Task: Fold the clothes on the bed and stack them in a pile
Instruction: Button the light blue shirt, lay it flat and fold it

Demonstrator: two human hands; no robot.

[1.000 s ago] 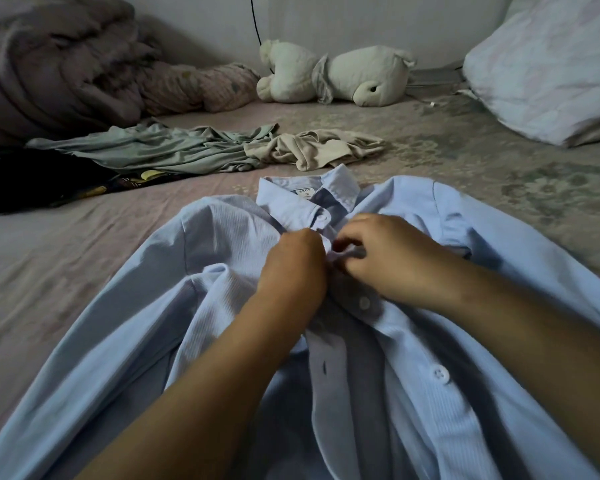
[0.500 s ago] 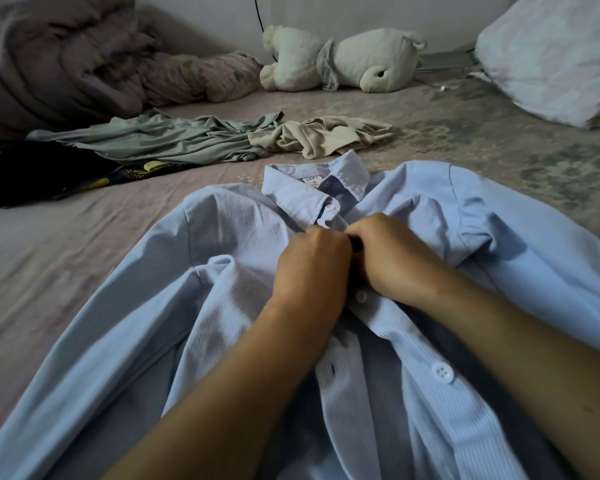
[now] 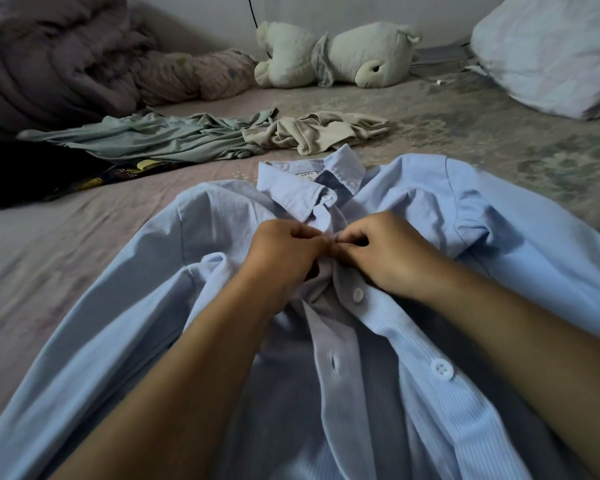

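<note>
A light blue button-up shirt lies face up on the bed, collar away from me, sleeves spread to both sides. My left hand pinches the left front edge just below the collar. My right hand pinches the buttoned edge opposite it, fingertips meeting those of the left. Below my hands the front hangs open, with two white buttons showing. Farther back lie a crumpled grey-green garment, a beige garment and a dark garment at the left.
A rolled-up duvet and a patterned pink bundle fill the back left. A white plush toy lies against the wall, and a pillow sits at the back right. The bed sheet shows between them.
Both hands have stayed at the top of the shirt front; the fingertips now meet in a pinch a little lower than the collar button. The view has tilted slightly.
</note>
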